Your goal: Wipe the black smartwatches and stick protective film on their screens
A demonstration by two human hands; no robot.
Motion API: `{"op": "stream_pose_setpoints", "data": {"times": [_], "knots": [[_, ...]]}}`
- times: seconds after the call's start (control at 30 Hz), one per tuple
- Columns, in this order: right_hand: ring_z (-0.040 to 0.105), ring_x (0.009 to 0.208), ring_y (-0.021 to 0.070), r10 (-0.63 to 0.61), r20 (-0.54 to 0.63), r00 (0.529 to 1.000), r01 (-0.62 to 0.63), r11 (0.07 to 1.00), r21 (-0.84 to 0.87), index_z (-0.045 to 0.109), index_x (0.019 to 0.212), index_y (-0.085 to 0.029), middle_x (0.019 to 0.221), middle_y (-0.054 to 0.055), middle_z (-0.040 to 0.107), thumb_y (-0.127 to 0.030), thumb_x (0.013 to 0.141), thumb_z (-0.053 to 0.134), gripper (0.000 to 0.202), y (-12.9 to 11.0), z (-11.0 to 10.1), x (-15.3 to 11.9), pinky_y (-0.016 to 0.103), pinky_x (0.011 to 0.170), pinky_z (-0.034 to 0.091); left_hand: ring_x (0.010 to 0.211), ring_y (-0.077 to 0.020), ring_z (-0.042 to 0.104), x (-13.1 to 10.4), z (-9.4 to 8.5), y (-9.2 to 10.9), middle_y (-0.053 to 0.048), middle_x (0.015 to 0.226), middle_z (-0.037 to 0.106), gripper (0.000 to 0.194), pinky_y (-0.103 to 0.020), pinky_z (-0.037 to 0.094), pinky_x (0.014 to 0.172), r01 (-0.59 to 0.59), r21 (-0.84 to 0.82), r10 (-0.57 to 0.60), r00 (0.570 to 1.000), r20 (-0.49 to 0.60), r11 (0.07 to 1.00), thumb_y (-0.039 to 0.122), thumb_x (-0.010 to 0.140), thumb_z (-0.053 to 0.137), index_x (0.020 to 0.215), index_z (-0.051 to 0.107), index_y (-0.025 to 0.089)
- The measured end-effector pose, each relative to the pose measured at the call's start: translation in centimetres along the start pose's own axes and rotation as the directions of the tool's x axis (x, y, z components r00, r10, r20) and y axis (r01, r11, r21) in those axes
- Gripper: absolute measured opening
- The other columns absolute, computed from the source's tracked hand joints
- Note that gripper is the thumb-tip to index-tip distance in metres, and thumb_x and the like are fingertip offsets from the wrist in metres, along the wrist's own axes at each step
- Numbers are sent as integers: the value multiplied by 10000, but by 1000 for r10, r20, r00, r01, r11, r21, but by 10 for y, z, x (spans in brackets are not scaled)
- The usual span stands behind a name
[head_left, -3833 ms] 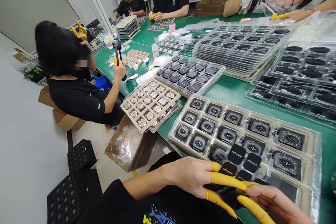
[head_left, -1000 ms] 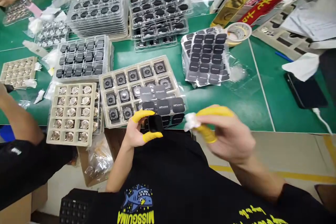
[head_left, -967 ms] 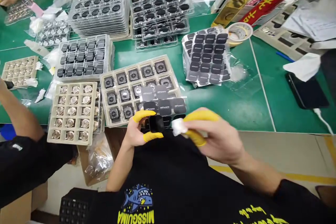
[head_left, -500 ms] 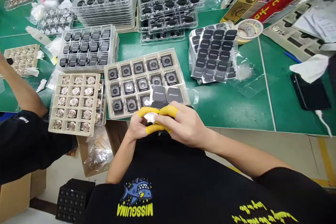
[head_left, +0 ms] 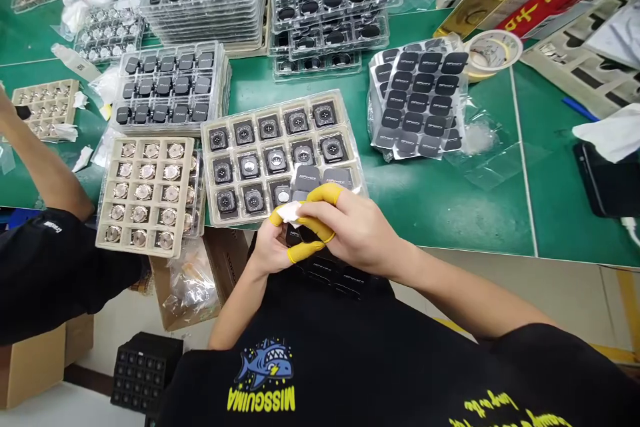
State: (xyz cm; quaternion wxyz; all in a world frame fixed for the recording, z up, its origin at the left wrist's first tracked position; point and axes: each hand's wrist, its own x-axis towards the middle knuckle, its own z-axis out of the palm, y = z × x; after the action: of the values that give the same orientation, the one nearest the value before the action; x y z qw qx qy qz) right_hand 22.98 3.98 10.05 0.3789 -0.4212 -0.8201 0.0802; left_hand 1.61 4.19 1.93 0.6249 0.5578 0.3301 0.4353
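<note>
My left hand, with yellow finger cots, is curled at the table's front edge. A crumpled white tissue lies at its index finger, and anything else in its grip is hidden. My right hand, also in yellow finger cots, pinches the tissue and meets the left fingertips. Behind and below both hands is a sheet of dark square stickers; it overlaps the tray's front right corner and continues over my lap. The beige tray holds smartwatch cases, with round sensor backs up.
A tray of round watches stands at left, near a co-worker's arm. Clear trays of black square pieces and tall stacked trays stand behind. To the right are sticker sheets, a tape roll and a phone.
The view has shifted slightly. My hands have tilted, the left fingers have parted more, and the tissue sits higher between them. More of the sticker sheet shows below my hands.
</note>
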Motion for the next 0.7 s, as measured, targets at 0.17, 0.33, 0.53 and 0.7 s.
{"op": "stream_pose_setpoints", "data": {"times": [0.17,0.33,0.53,0.7], "knots": [[661,860,202,-143,77,987,126,973,195,787,1160,-195,993,74,764,-178,1183,616,173,7,-15,2,308,712,528,1023,-257,890,5,-8,1,-110,1177,902,770,-358,738,953,-147,34,145,988,58,989,623,770,1080,1359,822,201],[596,845,210,-236,149,960,205,959,196,815,1125,-201,953,65,771,-115,1157,613,222,5,-17,11,333,697,486,997,-289,884,4,-14,0,-119,1098,900,904,-393,737,963,-100,85,93,993,80,991,761,670,1070,1330,852,183],[638,823,252,-215,31,976,215,977,-1,782,1221,-224,944,86,779,-94,1122,601,244,3,-20,20,380,683,537,1122,-331,868,-3,-8,0,-152,1202,896,917,-468,724,1059,21,-3,-21,999,41,1000,806,676,1043,1295,835,163],[789,783,282,-210,112,971,169,938,302,831,1242,-368,967,106,821,-156,1085,676,305,13,-4,-18,391,596,645,1343,-402,833,-3,-5,0,-233,1376,845,1029,-567,636,1257,272,69,-280,943,179,960,776,765,1014,1490,773,87]]}}
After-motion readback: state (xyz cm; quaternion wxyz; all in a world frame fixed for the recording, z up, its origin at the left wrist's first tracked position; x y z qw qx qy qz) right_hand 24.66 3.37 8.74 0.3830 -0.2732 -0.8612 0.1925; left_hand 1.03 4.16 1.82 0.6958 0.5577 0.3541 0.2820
